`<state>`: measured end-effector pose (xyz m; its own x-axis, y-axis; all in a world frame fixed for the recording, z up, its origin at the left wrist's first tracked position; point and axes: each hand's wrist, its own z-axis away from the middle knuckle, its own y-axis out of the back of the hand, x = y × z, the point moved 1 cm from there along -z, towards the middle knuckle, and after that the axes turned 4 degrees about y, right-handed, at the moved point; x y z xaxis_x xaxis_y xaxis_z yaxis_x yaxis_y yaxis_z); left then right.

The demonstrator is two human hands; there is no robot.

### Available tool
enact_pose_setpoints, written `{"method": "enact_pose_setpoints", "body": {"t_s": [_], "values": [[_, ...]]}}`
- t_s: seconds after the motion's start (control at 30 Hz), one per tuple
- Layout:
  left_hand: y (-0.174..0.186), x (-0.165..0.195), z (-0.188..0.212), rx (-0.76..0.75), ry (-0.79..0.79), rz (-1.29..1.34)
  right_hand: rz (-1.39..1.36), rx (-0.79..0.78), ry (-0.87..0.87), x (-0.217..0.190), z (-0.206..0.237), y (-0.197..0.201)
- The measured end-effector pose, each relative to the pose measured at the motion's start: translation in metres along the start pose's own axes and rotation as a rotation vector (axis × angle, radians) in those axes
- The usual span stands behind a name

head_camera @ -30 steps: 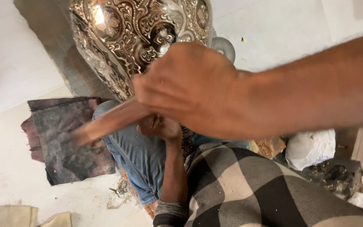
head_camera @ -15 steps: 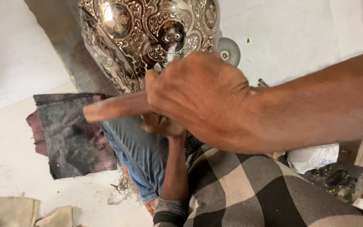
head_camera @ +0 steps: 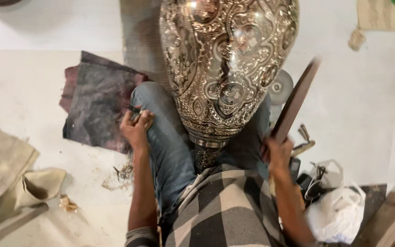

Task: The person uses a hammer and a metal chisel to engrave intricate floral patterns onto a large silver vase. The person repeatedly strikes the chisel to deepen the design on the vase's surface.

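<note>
Head view looks down on a pale, dusty floor strewn with a dark worn cloth, beige sacking and a white plastic bag whose contents are hidden. Between the seated person's jean-clad knees stands a large embossed silver vessel, mouth downward. Left hand rests on the left knee, fingers curled around a small dark tool. Right hand is clenched on a dark wooden stick, raised just right of the vessel.

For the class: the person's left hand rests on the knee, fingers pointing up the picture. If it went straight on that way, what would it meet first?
Probably the dark cloth on the floor just beyond the left hand; depth is unclear.
</note>
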<state>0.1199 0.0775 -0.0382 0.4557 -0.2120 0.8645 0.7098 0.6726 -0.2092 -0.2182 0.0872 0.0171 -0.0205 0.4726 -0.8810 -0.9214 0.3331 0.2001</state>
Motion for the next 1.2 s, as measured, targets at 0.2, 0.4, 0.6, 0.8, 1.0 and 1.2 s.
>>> {"method": "enact_pose_setpoints", "body": {"t_s": [0.2, 0.4, 0.6, 0.8, 1.0, 1.2], "values": [[0.027, -0.014, 0.018, 0.408, -0.160, -0.243, -0.120, 0.012, -0.338, 0.063, 0.048, 0.029], [-0.027, 0.008, -0.001, -0.071, -0.266, 0.037, -0.070, -0.123, -0.157, 0.058, 0.027, 0.025], [-0.120, 0.043, -0.038, -0.717, -0.495, 0.020, 0.063, -0.039, 0.189, 0.045, 0.023, 0.000], [-0.160, 0.058, -0.059, -1.022, -0.898, -0.363, 0.185, -0.044, 0.379, 0.051, 0.035, 0.001], [-0.172, 0.070, -0.072, -1.200, -1.106, -0.396, 0.323, -0.040, 0.581, 0.062, 0.031, 0.018], [-0.187, 0.078, -0.072, -1.442, -1.076, -0.543, 0.104, -0.056, 0.380, 0.049, 0.020, 0.020]]}}
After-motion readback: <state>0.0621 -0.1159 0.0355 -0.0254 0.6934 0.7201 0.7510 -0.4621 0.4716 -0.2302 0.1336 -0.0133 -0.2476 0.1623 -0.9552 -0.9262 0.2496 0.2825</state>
